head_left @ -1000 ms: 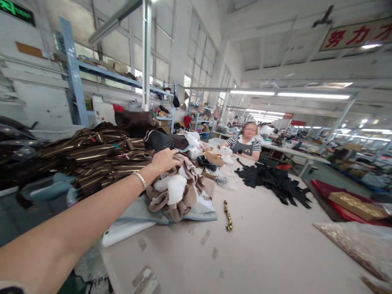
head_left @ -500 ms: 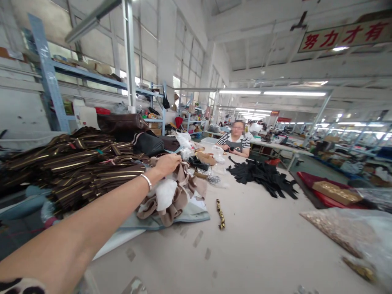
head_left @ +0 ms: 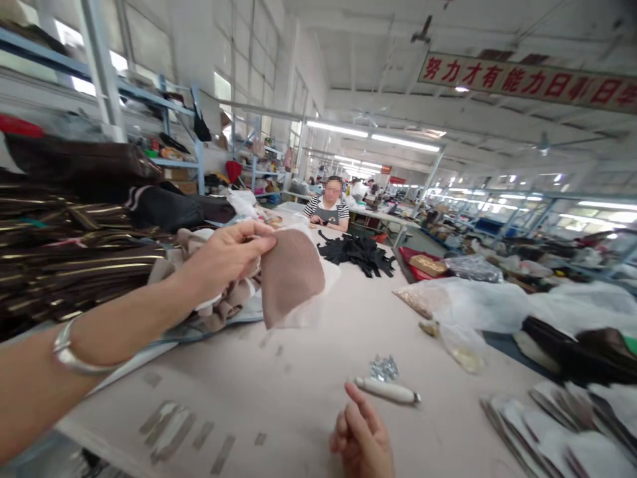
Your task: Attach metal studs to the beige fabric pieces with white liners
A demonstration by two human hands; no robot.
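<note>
In the head view my left hand (head_left: 223, 255) pinches the upper left corner of a brown ribbed fabric piece (head_left: 293, 275) between thumb and fingers, holding it up over the table. Paler, whitish material shows along the piece's right and lower edges. Behind this hand lies a heap of beige-brown fabric pieces (head_left: 231, 302). Low in the picture, my right hand (head_left: 363, 435) hovers over the table with its index finger stretched out and the other fingers loosely bent, nothing in it. Just beyond its fingertip lie a white-handled tool (head_left: 388, 392) and a small pile of shiny metal pieces (head_left: 383, 367).
Dark brown strips with gold lines (head_left: 74, 265) are heaped at left. Black strips (head_left: 355, 252) lie farther back, before a seated person (head_left: 328, 209). Clear plastic bags (head_left: 478, 302) and stacked cut pieces (head_left: 557, 425) occupy the right side of the table (head_left: 298, 398).
My left hand has come back from the heap with the brown fabric piece in it. My right hand has entered at the bottom. The view has turned to the right.
</note>
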